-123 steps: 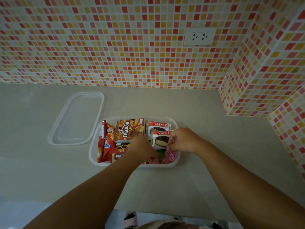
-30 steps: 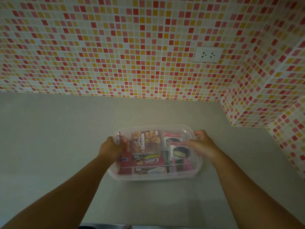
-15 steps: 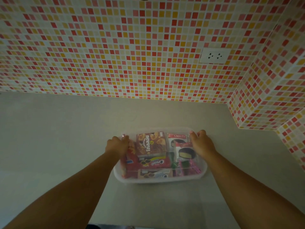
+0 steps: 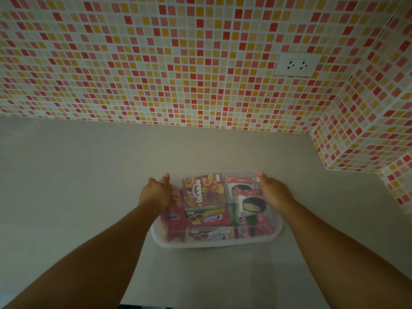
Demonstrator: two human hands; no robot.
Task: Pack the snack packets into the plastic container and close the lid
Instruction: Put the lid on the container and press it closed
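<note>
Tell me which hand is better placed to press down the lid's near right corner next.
Right, probably. The right hand lies on the lid along the container's right edge, so that corner is just behind it. The left hand presses the far left corner, across the box.

One clear plastic container (image 4: pixel 214 243) with one lid (image 4: pixel 243 172) on it, about eight snack packets (image 4: pixel 202 192) inside, two hands, and one wall socket (image 4: pixel 295 65).

The lid (image 4: pixel 219 221) is now on the box (image 4: pixel 214 243), not at its 10 o'clock side. Both hands, left hand (image 4: pixel 156 194) and right hand (image 4: pixel 273 192), now press its far corners.
</note>
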